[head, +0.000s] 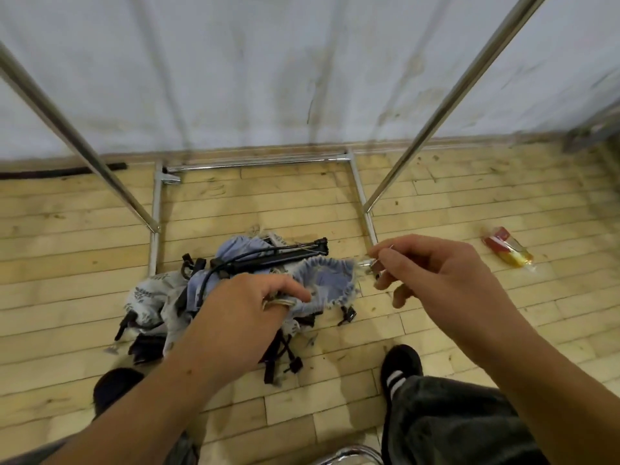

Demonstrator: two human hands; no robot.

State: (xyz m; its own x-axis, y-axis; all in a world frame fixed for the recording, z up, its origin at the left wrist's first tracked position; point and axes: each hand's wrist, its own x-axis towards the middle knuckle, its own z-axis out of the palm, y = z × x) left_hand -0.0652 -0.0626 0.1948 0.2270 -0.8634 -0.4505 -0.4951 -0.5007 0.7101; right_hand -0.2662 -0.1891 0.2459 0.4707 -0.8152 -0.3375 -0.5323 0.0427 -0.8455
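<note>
A heap of light-blue frayed denim cloth [330, 280] and patterned grey fabric [147, 293] lies on the wooden floor, with black hangers [268, 258] on top. My left hand [245, 317] reaches down to the heap and pinches the edge of the blue cloth between thumb and fingers. My right hand [432, 273] hovers to the right of the heap, its fingertips pinching a small shiny clip-like object [369, 263]; what it is cannot be made out.
A chrome clothes rack frame [258, 162] stands on the floor, its uprights [446, 102] rising left and right against a white curtain wall. A red and yellow wrapper [506, 251] lies at the right. My black shoe [401, 367] stands below the heap.
</note>
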